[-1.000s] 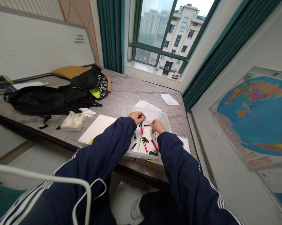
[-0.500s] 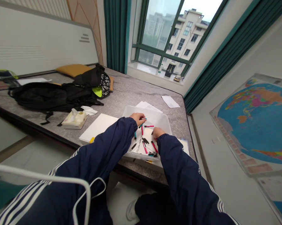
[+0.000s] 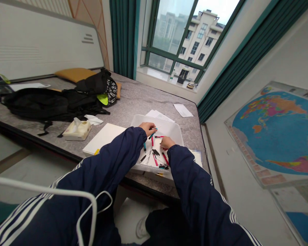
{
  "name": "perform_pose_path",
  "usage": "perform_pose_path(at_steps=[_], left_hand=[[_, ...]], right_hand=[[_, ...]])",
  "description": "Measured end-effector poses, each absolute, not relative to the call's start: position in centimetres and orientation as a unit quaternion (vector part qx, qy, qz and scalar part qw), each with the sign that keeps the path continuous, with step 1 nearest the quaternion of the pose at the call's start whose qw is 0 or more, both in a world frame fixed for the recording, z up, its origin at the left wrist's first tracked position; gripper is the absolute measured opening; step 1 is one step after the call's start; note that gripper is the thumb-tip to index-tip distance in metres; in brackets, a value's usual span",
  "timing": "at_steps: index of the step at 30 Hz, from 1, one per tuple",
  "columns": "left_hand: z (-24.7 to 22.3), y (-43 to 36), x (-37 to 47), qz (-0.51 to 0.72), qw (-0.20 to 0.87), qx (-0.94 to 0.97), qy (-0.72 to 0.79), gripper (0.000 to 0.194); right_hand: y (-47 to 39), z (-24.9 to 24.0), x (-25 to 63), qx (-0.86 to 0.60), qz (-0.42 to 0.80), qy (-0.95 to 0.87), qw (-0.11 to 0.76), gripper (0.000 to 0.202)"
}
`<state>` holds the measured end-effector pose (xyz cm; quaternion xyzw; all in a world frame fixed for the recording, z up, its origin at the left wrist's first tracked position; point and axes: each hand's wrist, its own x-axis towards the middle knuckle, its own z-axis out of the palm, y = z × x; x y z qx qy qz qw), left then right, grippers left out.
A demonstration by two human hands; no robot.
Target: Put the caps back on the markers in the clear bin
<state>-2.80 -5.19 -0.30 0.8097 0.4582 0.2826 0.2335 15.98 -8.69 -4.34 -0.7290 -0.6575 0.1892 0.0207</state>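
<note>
In front of me a translucent white plastic bin (image 3: 178, 131) holds scattered red, black and teal pen parts, with thin white sticks among them. My left hand (image 3: 147, 128) is at the bin's left side, its fingers closed on a slim pen (image 3: 153, 128) with a white shaft and a dark end. Just below those fingers is a teal piece (image 3: 151, 136). My right hand (image 3: 167, 142) reaches in from the right, fingers bent together and pointing down. What its fingertips grip, if anything, is hidden. Near it lie a red pen (image 3: 165, 158) and black caps (image 3: 156, 152).
Left of the bin are a white box (image 3: 102, 138), a tissue box (image 3: 77, 130) and a black backpack (image 3: 41, 104) on the grey bed surface (image 3: 135, 97). Papers (image 3: 183, 110) lie beyond the bin. A white cable (image 3: 66, 194) crosses the lower left foreground.
My right hand has moved left, towards the middle of the bin and nearer my left hand. My left hand keeps the slim pen. The view has shifted slightly.
</note>
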Motion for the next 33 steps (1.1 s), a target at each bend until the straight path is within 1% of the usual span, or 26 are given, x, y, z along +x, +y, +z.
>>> perform_pose_path(at_steps=[4,7,9,10,13,15,19,20,23,25,27,33], left_hand=[[-0.6,-5.2,-2.7,0.278,0.225,0.817,0.452,0.031],[-0.6,-5.2,-2.7,0.283,0.228,0.811,0.458,0.031],[-0.5,-5.2,-2.7,0.282,0.231,0.805,0.468,0.031],[-0.5,-5.2,-2.7,0.279,0.23,0.803,0.474,0.031],[-0.3,-5.4,-2.7,0.264,0.227,0.806,0.479,0.031],[-0.1,-5.5,-2.7,0.256,0.223,0.808,0.482,0.031],[0.3,-5.6,-2.8,0.251,0.215,0.803,0.496,0.032],[0.3,-5.6,-2.9,0.251,0.214,0.802,0.498,0.033],[0.3,-5.5,-2.9,0.246,0.209,0.805,0.498,0.033],[0.3,-5.4,-2.9,0.242,0.211,0.808,0.495,0.032],[0.3,-5.4,-2.9,0.242,0.215,0.809,0.491,0.032],[0.2,-5.3,-2.9,0.252,0.219,0.807,0.487,0.031]], right_hand=[[-8.7,-4.5,15.9,-0.715,0.239,-0.656,-0.036,0.021],[-8.6,-4.4,16.0,-0.708,0.279,-0.649,-0.023,0.016],[-8.3,-4.1,16.1,-0.7,0.334,-0.632,0.015,0.01],[-8.2,-3.8,16.0,-0.691,0.366,-0.621,0.048,0.007],[-7.8,-3.2,15.8,-0.642,0.429,-0.608,0.185,0.007],[-7.8,-2.9,15.6,-0.6,0.436,-0.621,0.253,0.01],[-7.9,-2.4,15.4,-0.545,0.433,-0.641,0.323,0.029],[-7.8,-2.2,15.4,-0.541,0.431,-0.634,0.345,0.03],[-7.6,-1.4,15.5,-0.544,0.43,-0.575,0.433,0.024],[-7.5,-0.9,15.6,-0.533,0.448,-0.533,0.481,0.025],[-7.5,-0.7,15.6,-0.513,0.471,-0.518,0.497,0.029],[-7.8,-0.6,15.3,-0.492,0.478,-0.552,0.474,0.035]])
